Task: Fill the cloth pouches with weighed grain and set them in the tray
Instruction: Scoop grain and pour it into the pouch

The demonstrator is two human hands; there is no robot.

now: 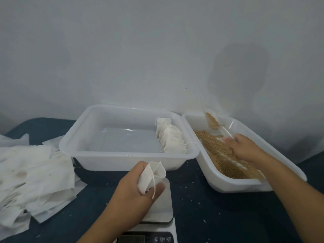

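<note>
Pouch (pixel 152 176) gaping in my left fingers (pixel 140 188) above the scale (pixel 163 204); my right fingers (pixel 243 146) pinch a grain-loaded scoop (pixel 213 121).

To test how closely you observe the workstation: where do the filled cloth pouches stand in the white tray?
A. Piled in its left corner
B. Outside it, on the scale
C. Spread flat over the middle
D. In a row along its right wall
D: the filled pouches stand upright in a row against the right wall of the tray; the rest of its floor is bare.
</note>
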